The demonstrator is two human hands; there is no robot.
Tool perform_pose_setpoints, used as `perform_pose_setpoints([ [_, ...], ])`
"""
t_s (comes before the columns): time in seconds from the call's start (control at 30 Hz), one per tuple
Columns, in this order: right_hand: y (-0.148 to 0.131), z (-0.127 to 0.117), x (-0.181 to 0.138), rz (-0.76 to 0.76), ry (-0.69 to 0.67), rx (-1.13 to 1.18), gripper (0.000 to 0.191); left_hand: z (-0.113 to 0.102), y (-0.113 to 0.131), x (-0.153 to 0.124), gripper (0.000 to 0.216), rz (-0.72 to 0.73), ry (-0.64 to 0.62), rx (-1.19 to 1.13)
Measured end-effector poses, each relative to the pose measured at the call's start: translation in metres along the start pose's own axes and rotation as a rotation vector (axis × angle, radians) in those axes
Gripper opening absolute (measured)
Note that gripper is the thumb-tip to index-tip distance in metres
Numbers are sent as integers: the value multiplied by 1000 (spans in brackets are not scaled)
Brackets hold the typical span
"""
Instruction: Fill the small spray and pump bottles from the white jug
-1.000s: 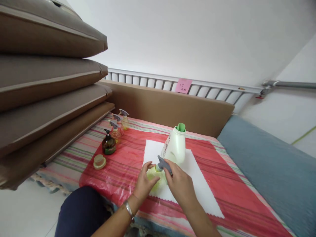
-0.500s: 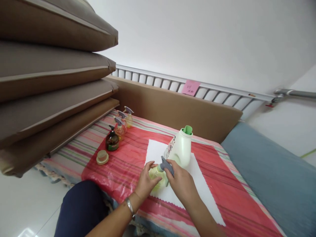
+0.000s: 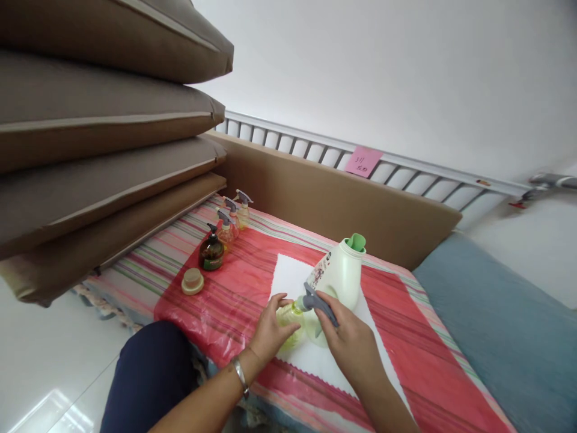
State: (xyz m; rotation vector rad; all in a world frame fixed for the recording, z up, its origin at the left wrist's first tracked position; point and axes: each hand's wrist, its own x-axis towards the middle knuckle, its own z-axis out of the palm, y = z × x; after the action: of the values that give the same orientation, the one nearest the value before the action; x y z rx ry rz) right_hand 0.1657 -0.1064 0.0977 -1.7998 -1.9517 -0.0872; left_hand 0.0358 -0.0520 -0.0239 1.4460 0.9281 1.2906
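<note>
My left hand [image 3: 269,331] is wrapped round a translucent yellow-green spray bottle [image 3: 285,317] over a white sheet [image 3: 329,367]. In my right hand [image 3: 351,337] is the bottle's grey spray head [image 3: 312,300], gripped between thumb and fingers. A yellow-green ring shows at the bottle's neck, with the spray head's collar tilted beside it; I cannot tell whether the two are apart. Just behind my hands stands a large pale green jug [image 3: 347,273] with a printed label. A green piece [image 3: 357,242] pokes out of its mouth.
To the left stand a dark brown pump bottle [image 3: 211,252], several small spray bottles [image 3: 225,233] and a round pale cap [image 3: 192,281]. Red plastic [image 3: 234,300] covers the striped cloth. Folded brown pads [image 3: 108,144] are stacked at left; a brown board [image 3: 324,192] lines the back.
The grey spray head has moved right and tilted with my right hand, baring the yellow-green ring at the bottle's neck. My left hand still holds the bottle. The view has shifted slightly.
</note>
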Motion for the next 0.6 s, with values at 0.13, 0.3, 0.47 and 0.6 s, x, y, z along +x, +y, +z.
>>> perform_pose_setpoints([
  [0.13, 4, -5, 6, 6, -32, -68, 28, 0, 3, 1, 59, 0, -4, 6],
  [0.3, -1, -1, 11, 49, -187, -146, 27, 2, -2, -3, 60, 46, -17, 46],
  [0.47, -10, 1, 14, 118, -238, -163, 28, 5, -8, -5, 62, 70, -17, 82],
  [0.6, -11, -1, 13, 185, -281, -42, 33, 5, -7, -6, 61, 61, -22, 67],
])
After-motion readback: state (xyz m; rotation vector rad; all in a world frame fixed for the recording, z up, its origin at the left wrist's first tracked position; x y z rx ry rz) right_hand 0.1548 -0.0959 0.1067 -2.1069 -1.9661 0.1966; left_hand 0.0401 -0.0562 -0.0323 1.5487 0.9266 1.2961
